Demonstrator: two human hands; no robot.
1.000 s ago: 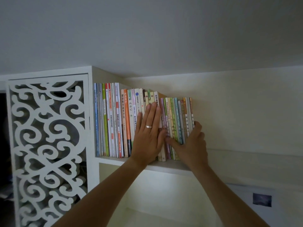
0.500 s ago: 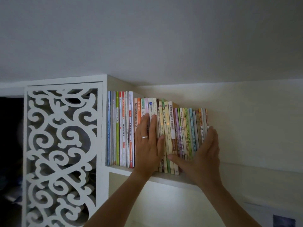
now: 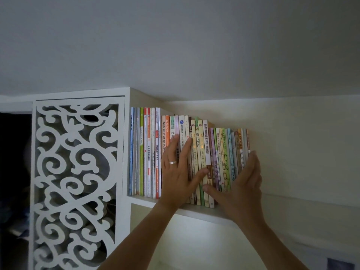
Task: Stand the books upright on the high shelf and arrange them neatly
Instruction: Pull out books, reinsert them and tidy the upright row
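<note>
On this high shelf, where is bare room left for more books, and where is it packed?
Free: the shelf board right of the right hand, along the wall. Packed: the book row from the fretwork panel side to that hand; the left hand presses its spines.

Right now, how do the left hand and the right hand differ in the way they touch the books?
The left hand lies flat on the spines of the books; the right hand presses on the row's right end. The left hand wears a ring; the right hand shows none. Both have straight fingers and grip nothing.
</note>
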